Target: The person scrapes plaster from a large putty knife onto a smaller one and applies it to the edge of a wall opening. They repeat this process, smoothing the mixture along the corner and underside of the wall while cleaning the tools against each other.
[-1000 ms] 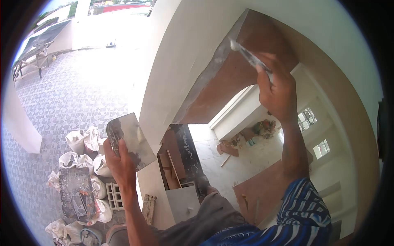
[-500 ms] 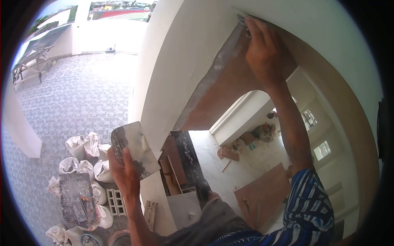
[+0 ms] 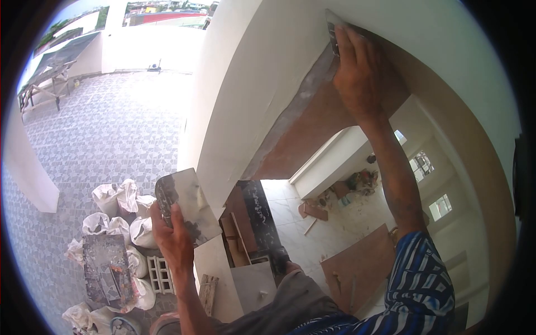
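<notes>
Right hand [image 3: 358,75] grasping knife [image 3: 331,23], raised at the upper end of brown panel [image 3: 321,114], by white wall [image 3: 251,84]; blade contact unclear. Left hand [image 3: 176,237] grips smeared plate [image 3: 192,192] near wall's lower end. Sacks [image 3: 144,231], hollow block [image 3: 161,273] below, on tiled floor [image 3: 111,134].

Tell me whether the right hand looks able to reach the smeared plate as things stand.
Probably yes: the left hand holds the smeared plate with its face largely uncovered, though the right hand, gripping a putty knife, may have to clear the white wall.
</notes>
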Demonstrator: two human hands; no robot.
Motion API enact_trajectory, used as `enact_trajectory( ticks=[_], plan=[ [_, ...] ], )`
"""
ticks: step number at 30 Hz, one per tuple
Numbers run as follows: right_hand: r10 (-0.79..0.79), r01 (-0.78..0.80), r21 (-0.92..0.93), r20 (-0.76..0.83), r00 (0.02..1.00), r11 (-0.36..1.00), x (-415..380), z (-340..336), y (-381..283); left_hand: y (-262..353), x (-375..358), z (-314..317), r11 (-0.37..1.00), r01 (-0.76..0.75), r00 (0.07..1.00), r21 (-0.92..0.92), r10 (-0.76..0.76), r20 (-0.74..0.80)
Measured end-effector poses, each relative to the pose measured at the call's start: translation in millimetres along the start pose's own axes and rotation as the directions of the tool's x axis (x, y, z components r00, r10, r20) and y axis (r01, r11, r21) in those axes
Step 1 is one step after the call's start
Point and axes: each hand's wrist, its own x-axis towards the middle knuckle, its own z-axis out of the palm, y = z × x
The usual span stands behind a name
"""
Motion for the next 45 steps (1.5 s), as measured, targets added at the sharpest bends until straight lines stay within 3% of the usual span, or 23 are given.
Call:
enact_trajectory(
  ticks=[2,14,24,27,30,38,45],
  plan=[
    [-0.014,0.014,-0.014,-0.008,1.000,1.000,1,0,-1,14,-3,2,0.997,0.076,0.997,-0.004,-0.076,-0.001],
    [0.040,-0.038,-0.072,0.030,0.999,0.997,0,2,-15,-12,4,-1,0.994,-0.073,0.997,0.083,0.075,-0.016],
    [-0.012,0.016,0.102,-0.044,0.999,0.995,-14,-7,-13,1,-2,2,1.000,0.013,1.000,-0.019,-0.012,0.015],
    [0.026,-0.026,0.018,-0.028,0.999,1.000,-4,-8,-6,-2,0,1,1.000,-0.013,1.000,0.018,0.013,0.002],
    [-0.033,0.033,0.081,-0.001,0.999,0.996,-2,4,4,14,-5,4,0.999,0.044,0.999,-0.004,-0.044,0.001],
    [0.008,-0.008,0.013,0.006,1.000,1.000,-8,10,-13,11,-3,4,0.997,0.066,0.998,-0.028,-0.066,0.002],
    [-0.005,0.004,0.027,0.037,0.999,1.000,-36,17,-39,3,0,3,1.000,0.027,1.000,0.001,-0.027,-0.004]
  ],
)
